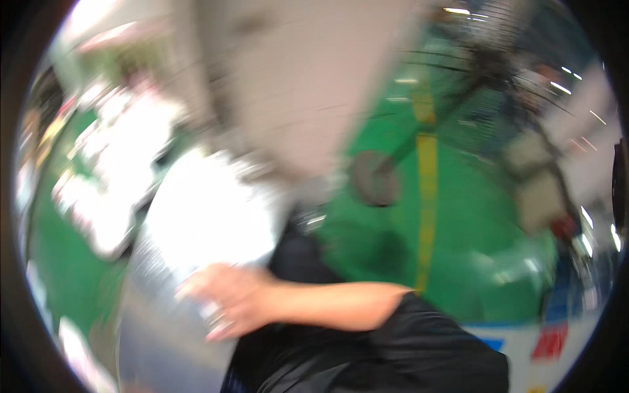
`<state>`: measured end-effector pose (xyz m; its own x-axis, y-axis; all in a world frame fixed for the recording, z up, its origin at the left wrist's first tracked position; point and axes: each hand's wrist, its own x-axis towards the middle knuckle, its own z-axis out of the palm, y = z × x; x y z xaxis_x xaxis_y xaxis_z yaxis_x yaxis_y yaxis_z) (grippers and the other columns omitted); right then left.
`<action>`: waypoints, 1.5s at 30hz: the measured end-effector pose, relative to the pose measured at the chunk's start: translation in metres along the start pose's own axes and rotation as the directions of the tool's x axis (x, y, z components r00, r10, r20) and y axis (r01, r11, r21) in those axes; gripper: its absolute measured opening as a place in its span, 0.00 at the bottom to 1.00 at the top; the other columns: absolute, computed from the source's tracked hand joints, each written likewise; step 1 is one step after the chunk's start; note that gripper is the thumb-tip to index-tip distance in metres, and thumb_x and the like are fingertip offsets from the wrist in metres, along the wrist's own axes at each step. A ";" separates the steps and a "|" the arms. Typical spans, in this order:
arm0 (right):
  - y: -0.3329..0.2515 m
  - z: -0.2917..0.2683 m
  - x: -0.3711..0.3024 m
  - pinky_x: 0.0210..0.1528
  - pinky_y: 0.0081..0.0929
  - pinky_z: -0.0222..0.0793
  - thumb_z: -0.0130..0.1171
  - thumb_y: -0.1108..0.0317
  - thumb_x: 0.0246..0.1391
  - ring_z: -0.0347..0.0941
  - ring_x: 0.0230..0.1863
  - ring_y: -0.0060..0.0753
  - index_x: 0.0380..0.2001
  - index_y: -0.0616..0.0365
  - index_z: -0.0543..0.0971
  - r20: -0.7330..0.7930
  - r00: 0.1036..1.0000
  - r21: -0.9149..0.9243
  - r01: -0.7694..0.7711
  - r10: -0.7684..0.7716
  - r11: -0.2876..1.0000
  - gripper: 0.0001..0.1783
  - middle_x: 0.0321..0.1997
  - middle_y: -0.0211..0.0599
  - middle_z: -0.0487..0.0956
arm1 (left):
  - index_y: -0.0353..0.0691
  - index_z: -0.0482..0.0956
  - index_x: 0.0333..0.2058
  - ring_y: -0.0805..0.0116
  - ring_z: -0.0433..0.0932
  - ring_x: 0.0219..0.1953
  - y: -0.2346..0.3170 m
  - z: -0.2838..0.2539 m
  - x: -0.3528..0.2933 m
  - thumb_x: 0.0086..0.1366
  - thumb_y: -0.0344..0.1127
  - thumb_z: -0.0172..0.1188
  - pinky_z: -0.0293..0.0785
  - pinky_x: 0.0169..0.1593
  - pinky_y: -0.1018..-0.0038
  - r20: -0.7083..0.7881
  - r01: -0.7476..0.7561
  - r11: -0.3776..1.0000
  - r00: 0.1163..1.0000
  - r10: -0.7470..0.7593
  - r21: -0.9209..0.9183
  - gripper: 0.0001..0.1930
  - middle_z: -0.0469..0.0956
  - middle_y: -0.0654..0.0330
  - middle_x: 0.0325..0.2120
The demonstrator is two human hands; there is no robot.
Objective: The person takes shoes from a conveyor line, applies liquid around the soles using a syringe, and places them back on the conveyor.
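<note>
Black sleeve (439,344) leads to right fingers (202,281) over silvery surface (203,223); grip, I can't tell.

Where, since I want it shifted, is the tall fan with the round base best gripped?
Probably the middle of the slim pole, from the near side, across the green floor: it runs long and narrow between the round base and the fan head. Blur leaves finer details unclear.

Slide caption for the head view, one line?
Blurred head view: right hand at a large, shiny silvery object, green floor with a yellow line at right.
</note>
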<state>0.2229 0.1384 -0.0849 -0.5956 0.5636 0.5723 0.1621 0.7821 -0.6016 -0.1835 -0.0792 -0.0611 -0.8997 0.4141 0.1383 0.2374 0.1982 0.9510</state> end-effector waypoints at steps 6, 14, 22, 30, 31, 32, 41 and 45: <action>-0.022 -0.031 0.013 0.41 0.39 0.63 0.71 0.44 0.31 0.66 0.37 0.46 0.49 0.61 0.67 0.128 0.992 -0.214 0.008 0.020 0.977 0.45 0.40 0.44 0.69 | 0.42 0.65 0.55 0.66 0.69 0.51 -0.059 -0.101 0.042 0.58 0.24 0.57 0.70 0.49 0.70 -0.228 0.135 0.969 0.956 -0.182 -0.208 0.25 0.70 0.56 0.51; -0.018 -0.020 0.015 0.39 0.38 0.62 0.73 0.46 0.28 0.65 0.35 0.44 0.49 0.60 0.66 0.120 0.993 -0.186 0.030 -0.008 0.982 0.46 0.39 0.43 0.70 | 0.38 0.58 0.61 0.66 0.73 0.49 -0.023 -0.049 0.041 0.54 0.19 0.61 0.69 0.53 0.73 -0.077 -0.018 0.996 0.997 0.012 -0.086 0.36 0.70 0.56 0.51; -0.010 -0.020 0.013 0.40 0.38 0.65 0.68 0.40 0.35 0.66 0.35 0.43 0.51 0.60 0.66 0.111 0.994 -0.156 0.040 -0.023 0.987 0.46 0.39 0.42 0.69 | 0.33 0.65 0.56 0.70 0.77 0.40 -0.018 -0.084 0.045 0.56 0.21 0.60 0.74 0.46 0.73 -0.031 0.233 0.965 0.971 -0.238 -0.121 0.28 0.75 0.58 0.42; -0.002 -0.024 0.000 0.45 0.39 0.64 0.66 0.40 0.39 0.65 0.41 0.47 0.54 0.63 0.64 0.012 1.000 -0.036 0.005 -0.004 0.999 0.47 0.44 0.46 0.68 | 0.28 0.69 0.53 0.53 0.76 0.42 0.029 -0.052 -0.124 0.53 0.32 0.68 0.72 0.51 0.63 0.272 -0.273 0.860 0.948 0.165 0.430 0.29 0.74 0.44 0.47; -0.003 -0.022 -0.001 0.47 0.38 0.63 0.66 0.40 0.39 0.64 0.42 0.47 0.55 0.63 0.63 0.014 1.000 -0.017 -0.006 0.006 1.000 0.48 0.44 0.46 0.67 | 0.29 0.69 0.53 0.53 0.76 0.42 0.030 -0.045 -0.131 0.53 0.32 0.68 0.72 0.51 0.63 0.313 -0.280 0.876 0.936 0.159 0.392 0.30 0.74 0.44 0.47; -0.007 -0.018 -0.002 0.48 0.38 0.62 0.65 0.40 0.40 0.63 0.44 0.47 0.57 0.63 0.60 0.025 0.999 0.009 -0.026 0.026 1.000 0.49 0.45 0.47 0.66 | 0.29 0.68 0.53 0.53 0.76 0.42 0.040 -0.024 -0.137 0.53 0.32 0.68 0.72 0.51 0.62 0.338 -0.248 0.908 0.932 0.128 0.338 0.30 0.74 0.44 0.47; -0.016 -0.075 -0.008 0.62 0.40 0.53 0.58 0.33 0.44 0.59 0.57 0.50 0.66 0.60 0.46 0.291 0.873 0.228 -0.460 0.390 0.858 0.58 0.55 0.55 0.62 | 0.30 0.68 0.53 0.53 0.77 0.43 0.082 0.109 -0.142 0.52 0.33 0.67 0.73 0.51 0.62 0.667 0.132 0.990 0.742 -0.069 -0.044 0.31 0.74 0.45 0.46; -0.016 -0.079 -0.012 0.60 0.42 0.56 0.59 0.35 0.45 0.62 0.55 0.52 0.66 0.61 0.48 0.293 0.889 0.256 -0.428 0.353 0.866 0.57 0.53 0.56 0.67 | 0.30 0.67 0.53 0.53 0.77 0.44 0.085 0.131 -0.143 0.51 0.33 0.67 0.73 0.51 0.62 0.731 0.297 0.947 0.673 -0.116 -0.124 0.31 0.75 0.45 0.46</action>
<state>0.2899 0.1398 -0.0382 -0.7030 0.6987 0.1329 0.1941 0.3682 -0.9093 0.0135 -0.0049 -0.0365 -0.3649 0.9048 -0.2193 -0.0880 0.2010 0.9756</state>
